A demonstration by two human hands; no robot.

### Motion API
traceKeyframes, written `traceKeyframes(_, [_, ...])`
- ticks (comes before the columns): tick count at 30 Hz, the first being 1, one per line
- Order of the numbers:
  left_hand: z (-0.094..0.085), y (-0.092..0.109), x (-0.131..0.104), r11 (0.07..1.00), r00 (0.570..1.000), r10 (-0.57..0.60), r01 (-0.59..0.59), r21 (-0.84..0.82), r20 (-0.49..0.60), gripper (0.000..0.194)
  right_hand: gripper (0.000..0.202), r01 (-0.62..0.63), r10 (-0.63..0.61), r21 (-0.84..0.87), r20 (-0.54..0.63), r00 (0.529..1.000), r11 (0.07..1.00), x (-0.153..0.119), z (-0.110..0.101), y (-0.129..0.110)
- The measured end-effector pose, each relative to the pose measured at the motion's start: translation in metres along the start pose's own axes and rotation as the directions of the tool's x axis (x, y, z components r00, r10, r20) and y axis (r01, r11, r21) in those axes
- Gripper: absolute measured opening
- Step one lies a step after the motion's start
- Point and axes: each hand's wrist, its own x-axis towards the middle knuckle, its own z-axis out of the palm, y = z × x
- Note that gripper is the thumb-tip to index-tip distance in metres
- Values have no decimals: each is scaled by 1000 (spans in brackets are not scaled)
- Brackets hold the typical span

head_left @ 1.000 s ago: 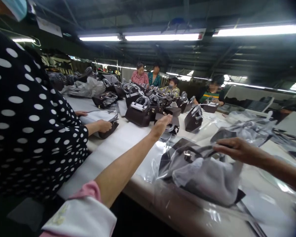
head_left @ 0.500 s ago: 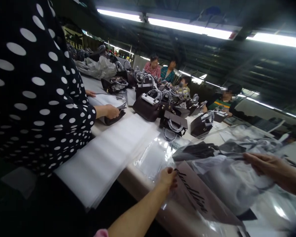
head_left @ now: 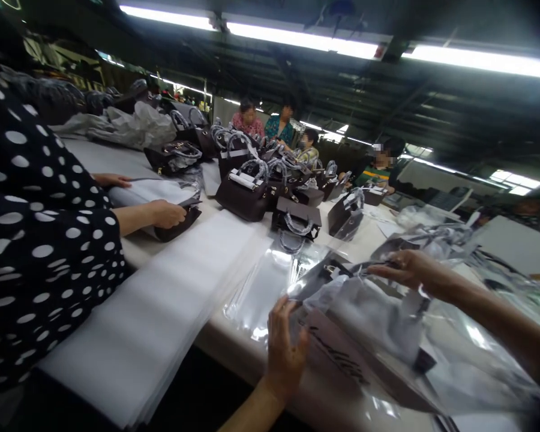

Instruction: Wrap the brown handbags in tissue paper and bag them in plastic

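In front of me at the table's near edge lies a bag with dark lettering (head_left: 342,354), partly covered by clear plastic and whitish wrapping (head_left: 373,312). My left hand (head_left: 285,348) is at its left end, upright with fingers apart, against or close to the plastic; I see nothing gripped in it. My right hand (head_left: 409,270) is closed on the dark strap (head_left: 371,264) at the top of the bag. A stack of clear plastic sleeves (head_left: 263,285) lies just left of the bag.
A long stack of white sheets (head_left: 148,306) overhangs the table edge. At the left a person in a dotted top (head_left: 49,240) handles a dark bag (head_left: 180,225). Dark handbags (head_left: 240,195) crowd the table's middle. Several people sit or stand beyond.
My left hand has opened and turned upright at the bag's left end. My right hand has moved left, still with the strap. The whole view has shifted to the right.
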Motion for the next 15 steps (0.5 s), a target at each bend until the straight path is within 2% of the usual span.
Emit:
traceKeyframes(1, [0, 6, 0, 984, 986, 165, -166, 59, 36, 44, 48, 10, -10, 9, 53, 999, 1000, 0, -1, -1])
traceKeyframes(2, [0, 12, 2, 940, 946, 312, -321, 113, 92, 49, 49, 21, -22, 17, 85, 996, 1000, 0, -1, -2])
traceKeyframes(4, [2, 21, 12, 837, 850, 488, -520, 168, 200, 52, 50, 42, -45, 42, 91, 995, 998, 3, -2, 0])
traceKeyframes(5, [2, 24, 18, 816, 828, 514, -553, 169, 226, 48, 50, 45, -50, 57, 88, 995, 997, 4, -4, 1])
traceKeyframes(9, [0, 42, 45, 765, 773, 569, -623, 165, 279, 8, 50, 36, -46, 88, 116, 992, 995, 6, -13, 2])
traceKeyframes(13, [-5, 74, 60, 708, 675, 589, -696, 120, 443, 12, 49, 192, -196, 38, 134, 971, 981, 2, -21, -3])
traceKeyframes(15, [-7, 86, 61, 738, 664, 550, -670, 78, 506, 14, 48, 254, -262, 69, 156, 952, 965, -1, -17, -2])
